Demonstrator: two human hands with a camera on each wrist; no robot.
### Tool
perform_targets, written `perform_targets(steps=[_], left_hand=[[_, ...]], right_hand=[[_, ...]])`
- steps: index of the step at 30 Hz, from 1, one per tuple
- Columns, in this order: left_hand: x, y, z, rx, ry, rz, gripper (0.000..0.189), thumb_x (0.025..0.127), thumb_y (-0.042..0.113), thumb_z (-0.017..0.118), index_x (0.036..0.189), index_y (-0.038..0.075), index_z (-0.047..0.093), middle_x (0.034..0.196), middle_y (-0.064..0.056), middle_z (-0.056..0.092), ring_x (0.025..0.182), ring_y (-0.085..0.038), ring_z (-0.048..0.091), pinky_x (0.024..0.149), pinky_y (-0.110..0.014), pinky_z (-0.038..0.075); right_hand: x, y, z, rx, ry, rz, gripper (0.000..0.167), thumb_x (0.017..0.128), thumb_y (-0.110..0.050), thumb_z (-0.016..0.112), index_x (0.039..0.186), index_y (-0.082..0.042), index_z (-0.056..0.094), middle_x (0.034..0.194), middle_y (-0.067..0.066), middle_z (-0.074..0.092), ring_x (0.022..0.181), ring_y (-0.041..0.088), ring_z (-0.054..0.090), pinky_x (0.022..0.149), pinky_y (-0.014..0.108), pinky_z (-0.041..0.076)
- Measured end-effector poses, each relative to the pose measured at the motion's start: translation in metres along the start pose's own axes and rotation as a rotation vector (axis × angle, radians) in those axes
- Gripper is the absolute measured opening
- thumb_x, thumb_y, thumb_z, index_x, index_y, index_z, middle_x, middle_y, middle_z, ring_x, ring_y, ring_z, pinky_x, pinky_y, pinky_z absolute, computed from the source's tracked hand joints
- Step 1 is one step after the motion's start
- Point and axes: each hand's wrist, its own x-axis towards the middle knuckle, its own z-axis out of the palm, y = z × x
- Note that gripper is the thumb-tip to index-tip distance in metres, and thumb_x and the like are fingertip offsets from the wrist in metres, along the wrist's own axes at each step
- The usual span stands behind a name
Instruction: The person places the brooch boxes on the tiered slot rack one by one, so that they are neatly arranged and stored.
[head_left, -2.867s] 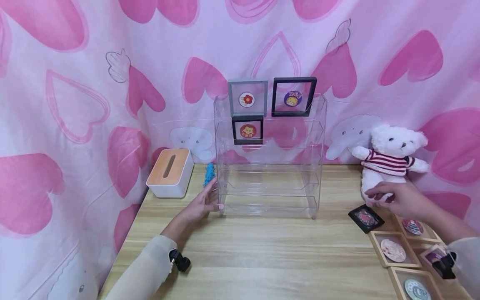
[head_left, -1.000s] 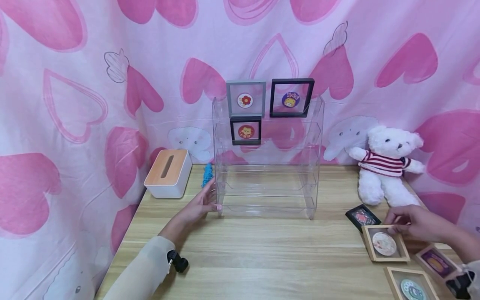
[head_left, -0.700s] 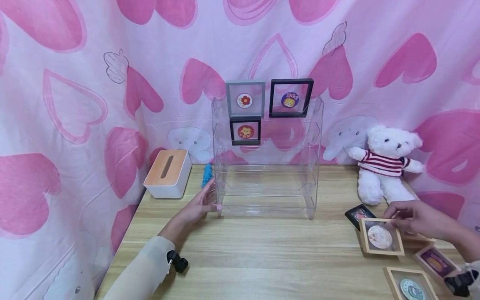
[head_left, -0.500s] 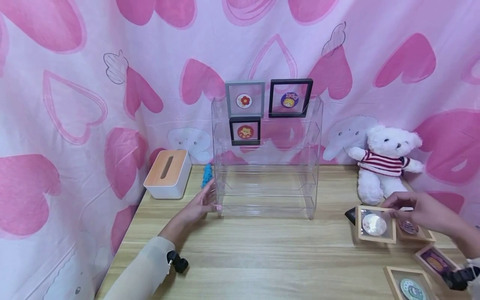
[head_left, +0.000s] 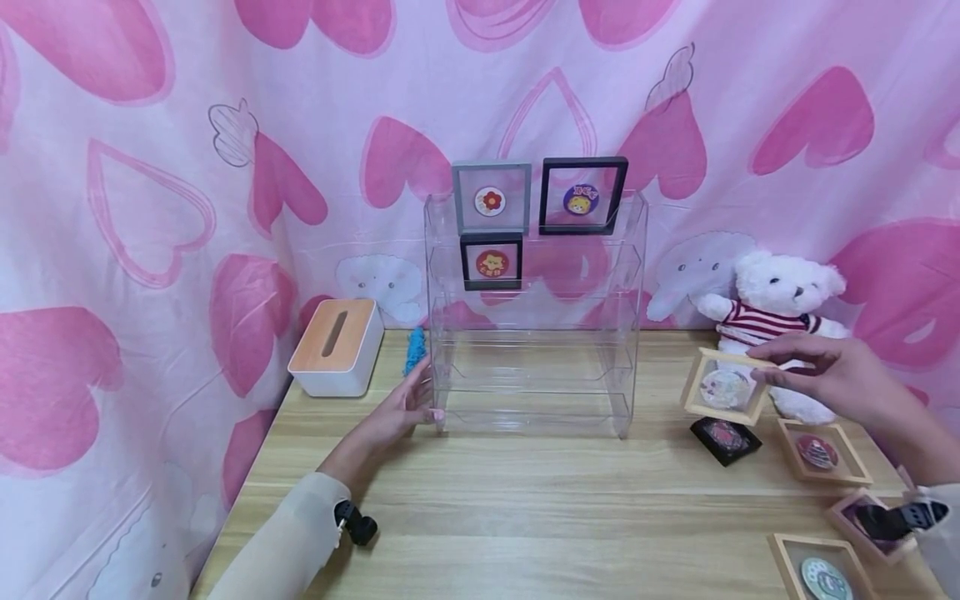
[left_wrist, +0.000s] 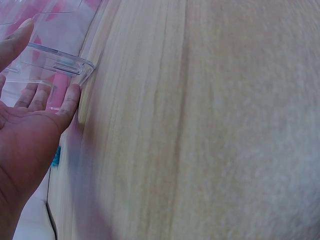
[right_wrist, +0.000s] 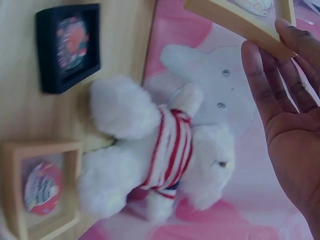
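Observation:
In the head view, my right hand (head_left: 836, 371) is raised at the right and pinches a light wooden display frame (head_left: 727, 414) by its right edge. A round badge (head_left: 723, 387) shows inside it. The frame tilts above the table, over a small black display frame (head_left: 723, 439). The right wrist view shows my thumb and fingers at the corner of the wooden frame (right_wrist: 245, 20). My left hand (head_left: 397, 410) rests with extended fingers against the lower left side of a clear acrylic rack (head_left: 536, 400). Its palm (left_wrist: 30, 145) faces the left wrist camera.
The rack bears a grey frame (head_left: 491, 162) and two black ones. A wooden frame (head_left: 825, 475), a purple-badge frame (head_left: 862, 521) and another wooden frame (head_left: 817, 546) lie at right. A teddy bear (head_left: 780, 321) sits behind; a tissue box (head_left: 337, 350) and blue item (head_left: 415, 350) stand left.
My right hand took hold of the wooden frame among the others on the right and lifted it up and to the left. My left hand stays at the rack.

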Motion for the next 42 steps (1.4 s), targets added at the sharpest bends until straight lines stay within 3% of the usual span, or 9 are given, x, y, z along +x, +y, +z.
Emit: perform_targets(steps=[6, 14, 20, 27, 34, 42], left_hand=[[0.001, 0.0, -0.002, 0.003, -0.003, -0.022, 0.106, 0.104, 0.005, 0.073, 0.178, 0.042, 0.007, 0.188, -0.007, 0.012, 0.175, -0.038, 0.009, 0.139, -0.066, 0.012], [0.001, 0.0, -0.002, 0.006, -0.007, -0.014, 0.104, 0.105, 0.002, 0.069, 0.178, 0.044, 0.007, 0.188, -0.007, 0.011, 0.175, -0.038, 0.01, 0.139, -0.066, 0.012], [-0.001, 0.003, 0.0, 0.005, -0.009, -0.009, 0.105, 0.104, 0.001, 0.069, 0.178, 0.04, 0.005, 0.188, -0.008, 0.01, 0.175, -0.039, 0.009, 0.139, -0.066, 0.012], [-0.002, 0.003, 0.0, 0.005, -0.013, -0.006, 0.106, 0.104, 0.002, 0.07, 0.179, 0.039, 0.005, 0.188, -0.009, 0.011, 0.174, -0.04, 0.011, 0.139, -0.065, 0.013], [-0.001, 0.001, -0.001, 0.001, -0.009, -0.016, 0.107, 0.103, 0.004, 0.073, 0.178, 0.04, 0.005, 0.188, -0.008, 0.011, 0.175, -0.038, 0.009, 0.14, -0.064, 0.012], [0.0, 0.0, -0.002, 0.008, -0.01, -0.018, 0.105, 0.104, 0.002, 0.07, 0.178, 0.044, 0.007, 0.188, -0.006, 0.011, 0.175, -0.038, 0.008, 0.14, -0.065, 0.012]], right_hand=[[0.019, -0.019, 0.0, -0.027, 0.057, 0.014, 0.037, 0.089, 0.006, 0.086, 0.122, -0.01, 0.084, 0.106, -0.041, 0.072, 0.089, -0.018, 0.067, 0.071, 0.004, 0.054], [0.054, -0.056, 0.001, 0.09, 0.089, -0.017, 0.035, 0.091, 0.017, 0.078, 0.121, -0.001, 0.083, 0.105, -0.027, 0.079, 0.09, -0.012, 0.074, 0.073, 0.008, 0.06], [0.082, -0.085, 0.003, 0.091, 0.092, -0.015, 0.034, 0.095, 0.007, 0.08, 0.127, -0.004, 0.082, 0.105, -0.025, 0.078, 0.087, -0.008, 0.074, 0.072, 0.008, 0.059], [0.113, -0.118, 0.013, 0.124, 0.111, -0.006, 0.033, 0.094, -0.006, 0.088, 0.126, -0.007, 0.083, 0.109, -0.022, 0.077, 0.089, -0.002, 0.069, 0.061, 0.012, 0.053], [0.141, -0.143, 0.026, 0.165, 0.155, -0.013, 0.033, 0.095, -0.012, 0.088, 0.128, -0.01, 0.084, 0.11, -0.026, 0.077, 0.098, -0.003, 0.073, 0.079, 0.008, 0.061], [0.169, -0.162, 0.044, 0.204, 0.235, -0.074, 0.031, 0.094, -0.01, 0.089, 0.125, -0.009, 0.084, 0.105, -0.022, 0.076, 0.094, 0.0, 0.073, 0.074, 0.009, 0.06]])
